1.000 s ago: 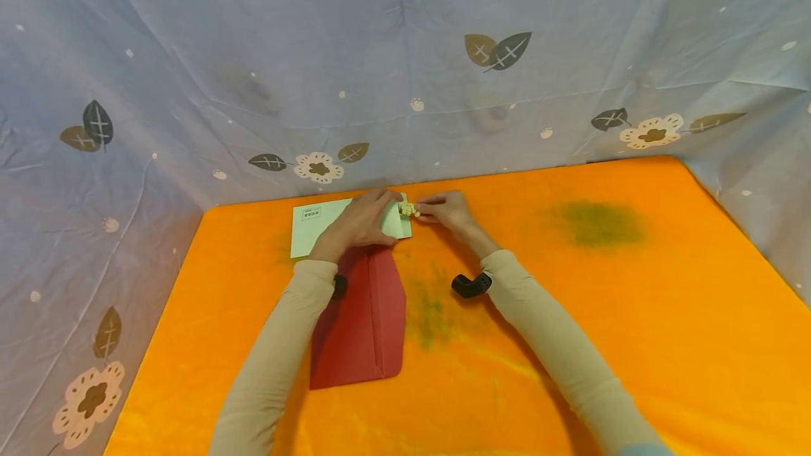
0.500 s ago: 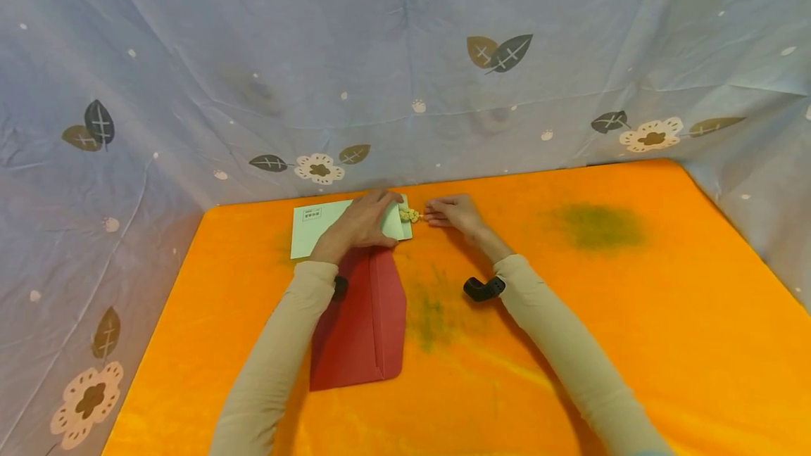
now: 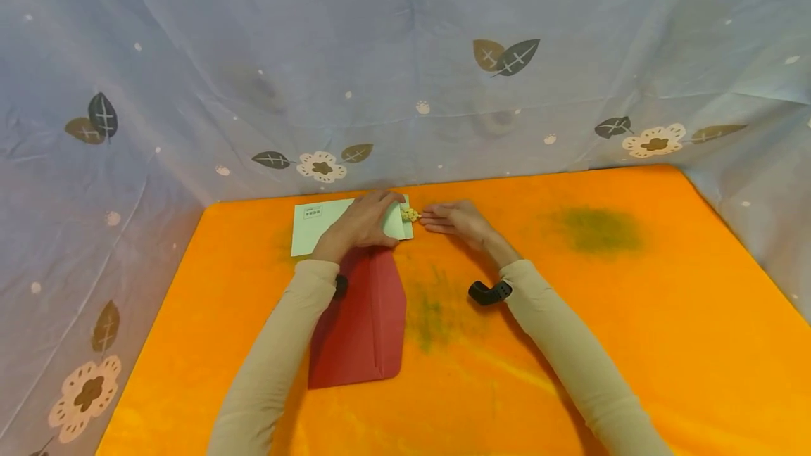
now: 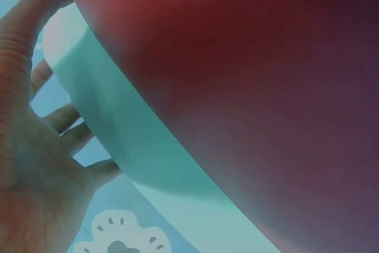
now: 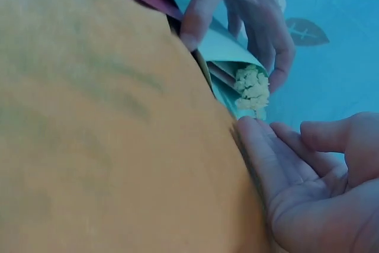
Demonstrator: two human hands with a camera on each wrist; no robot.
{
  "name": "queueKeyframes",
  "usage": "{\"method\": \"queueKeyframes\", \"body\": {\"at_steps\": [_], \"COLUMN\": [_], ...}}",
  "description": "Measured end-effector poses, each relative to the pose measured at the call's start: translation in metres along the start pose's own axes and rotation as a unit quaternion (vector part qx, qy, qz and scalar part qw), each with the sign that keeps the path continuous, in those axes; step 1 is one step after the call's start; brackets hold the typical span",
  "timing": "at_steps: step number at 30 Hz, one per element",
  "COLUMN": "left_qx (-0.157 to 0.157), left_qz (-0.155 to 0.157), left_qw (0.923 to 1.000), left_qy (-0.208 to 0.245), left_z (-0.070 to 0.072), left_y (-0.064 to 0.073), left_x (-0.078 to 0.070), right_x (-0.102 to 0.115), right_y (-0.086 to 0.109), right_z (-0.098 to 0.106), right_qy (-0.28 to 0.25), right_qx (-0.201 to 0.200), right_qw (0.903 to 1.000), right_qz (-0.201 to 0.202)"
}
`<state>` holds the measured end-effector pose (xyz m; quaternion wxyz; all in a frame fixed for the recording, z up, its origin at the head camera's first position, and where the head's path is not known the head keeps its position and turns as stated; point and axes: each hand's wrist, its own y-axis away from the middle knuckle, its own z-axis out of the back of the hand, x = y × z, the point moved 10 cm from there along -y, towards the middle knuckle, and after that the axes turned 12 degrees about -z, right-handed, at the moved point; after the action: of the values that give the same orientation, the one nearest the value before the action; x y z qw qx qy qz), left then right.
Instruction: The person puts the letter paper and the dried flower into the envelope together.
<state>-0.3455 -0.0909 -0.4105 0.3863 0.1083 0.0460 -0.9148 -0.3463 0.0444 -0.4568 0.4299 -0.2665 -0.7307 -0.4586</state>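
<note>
A pale green envelope [image 3: 310, 231] lies near the table's back edge in the head view. My left hand [image 3: 364, 222] grips it across its width, thumb on the near edge and fingers on the far one, so its mouth bows open. A bumpy yellow cluster [image 5: 253, 90], like a dried flower, pokes out of that mouth in the right wrist view. My right hand [image 3: 465, 222] is just right of it, palm turned up in the right wrist view. Its straight fingertips [image 5: 247, 125] are right at the cluster's thin end, with the thumb held apart.
A red envelope [image 3: 345, 343] lies under and beside my left forearm, its flap side to the right. The orange table cover [image 3: 633, 343] has greenish patches. A patterned grey-blue curtain [image 3: 405, 69] hangs directly behind the table.
My right fingers and thumb pinched the yellow cluster a second ago; they have let go, straightened and drawn slightly right and nearer. The left hand keeps its grip on the pale green envelope.
</note>
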Motion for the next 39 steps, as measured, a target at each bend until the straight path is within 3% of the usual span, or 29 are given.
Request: {"method": "queueKeyframes", "body": {"at_steps": [6, 23, 29, 33, 39], "left_qx": [0.003, 0.018, 0.017, 0.011, 0.022], "left_qz": [0.005, -0.004, -0.013, -0.011, -0.004], "left_qw": [1.0, 0.9998, 0.9997, 0.9998, 0.9998], "left_qy": [-0.003, -0.012, -0.016, -0.011, 0.003], "left_z": [-0.001, -0.006, -0.003, -0.003, -0.001], "left_y": [-0.001, -0.012, -0.015, -0.011, -0.006], "left_x": [0.0, -0.003, -0.005, -0.003, -0.001], "right_x": [0.007, 0.011, 0.011, 0.01, 0.011], "right_y": [-0.001, -0.002, -0.001, -0.002, 0.002], "right_z": [-0.015, -0.028, -0.017, -0.012, -0.012], "right_qy": [-0.005, 0.039, 0.046, 0.052, 0.066], "right_qx": [0.039, 0.043, 0.006, -0.028, -0.045], "right_qw": [0.9991, 0.998, 0.9982, 0.998, 0.9967], "right_qz": [0.013, 0.026, 0.038, 0.024, 0.015]}}
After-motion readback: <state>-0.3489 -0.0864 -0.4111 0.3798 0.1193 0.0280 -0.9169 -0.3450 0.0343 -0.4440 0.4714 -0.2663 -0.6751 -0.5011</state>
